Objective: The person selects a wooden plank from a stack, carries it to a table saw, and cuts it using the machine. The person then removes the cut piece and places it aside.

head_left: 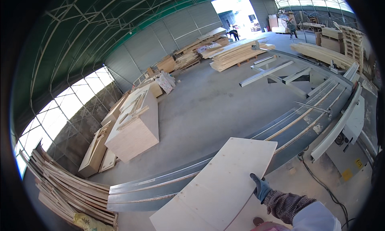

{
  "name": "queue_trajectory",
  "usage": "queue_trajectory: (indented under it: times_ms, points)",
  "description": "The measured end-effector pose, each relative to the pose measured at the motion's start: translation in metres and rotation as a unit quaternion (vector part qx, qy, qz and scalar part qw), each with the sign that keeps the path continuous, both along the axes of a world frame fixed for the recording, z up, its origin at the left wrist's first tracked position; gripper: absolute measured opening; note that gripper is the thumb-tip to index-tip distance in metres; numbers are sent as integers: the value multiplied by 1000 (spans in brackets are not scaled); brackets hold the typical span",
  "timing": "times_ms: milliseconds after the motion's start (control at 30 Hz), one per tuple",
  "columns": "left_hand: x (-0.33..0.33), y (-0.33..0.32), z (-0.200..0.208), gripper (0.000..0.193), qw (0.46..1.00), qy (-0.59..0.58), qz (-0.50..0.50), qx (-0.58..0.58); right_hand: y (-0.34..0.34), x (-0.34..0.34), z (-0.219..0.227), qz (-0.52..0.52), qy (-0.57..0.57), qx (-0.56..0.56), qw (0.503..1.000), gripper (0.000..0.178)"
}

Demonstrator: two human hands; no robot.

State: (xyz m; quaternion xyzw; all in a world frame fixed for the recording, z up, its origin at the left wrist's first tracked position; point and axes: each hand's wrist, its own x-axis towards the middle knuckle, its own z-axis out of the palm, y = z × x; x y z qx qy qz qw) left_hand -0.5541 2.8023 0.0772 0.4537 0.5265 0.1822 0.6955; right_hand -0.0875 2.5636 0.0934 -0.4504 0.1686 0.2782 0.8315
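Pale, flat, four-sided plywood sheet (218, 183): at the near side of the scene, slanting across the near part of a long grey metal desk with grooves along its length (132, 195). It covers some of the desk and runs on past its near edge; whether it rests there or hangs just above, cannot tell.

Risk, my estimate: the sheet may tip or slide toward the near side, since the visible hold is at the right edge only and much of the panel reaches past the desk. A slipping glove would be the likely cause. The black cable (327, 189) on the floor to the right could catch a foot.

Fingers: the right hand, in a blue-grey glove (261, 187), pinches the sheet's right edge, thumb on the upper face, the gap narrow; the others are largely hidden. Left hand: out of view, state cannot be told.

Farther out: a thin metal rod (313, 107) lies across the far right part of the desk; bundled wooden strips (68, 183) lie left.
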Motion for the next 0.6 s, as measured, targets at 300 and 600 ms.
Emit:
queue_trajectory:
  times_ms: [300, 600]
  points:
    - [-72, 240, -103, 65, 948, 157, -238, 141, 78, -54, 10, 100, 94, -61, 989, 49]
    - [8, 367, -89, 83, 851, 445, -99, 260, 140, -90, -14, 317, 115, -199, 920, 63]
